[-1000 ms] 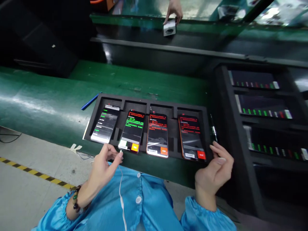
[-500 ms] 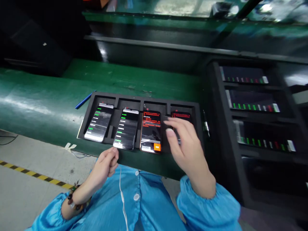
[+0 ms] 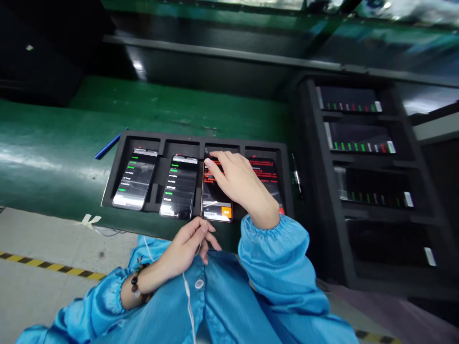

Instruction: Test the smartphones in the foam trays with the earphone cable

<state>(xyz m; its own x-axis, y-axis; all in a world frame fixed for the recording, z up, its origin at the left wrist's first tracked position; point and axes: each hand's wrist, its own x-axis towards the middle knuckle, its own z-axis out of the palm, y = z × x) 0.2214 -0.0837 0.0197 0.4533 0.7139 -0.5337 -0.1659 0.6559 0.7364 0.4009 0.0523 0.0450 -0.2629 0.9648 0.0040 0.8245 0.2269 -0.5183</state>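
A black foam tray on the green bench holds several phones with lit screens. My right hand lies over the third phone, fingers stretched, fingertips at its top end. My left hand pinches the plug end of a thin white cable right at that phone's near edge; the cable hangs down over my blue smock. The two left phones show green text. The fourth phone shows red text and is partly hidden by my right hand.
A blue pen lies on the green bench left of the tray. A dark pen lies at the tray's right. A black rack with several more phones stands at right. A yellow-black floor stripe runs below.
My right hand moved left from above the fourth phone onto the third phone. My left hand carried the cable plug right, from the second phone's edge to the third phone's edge.
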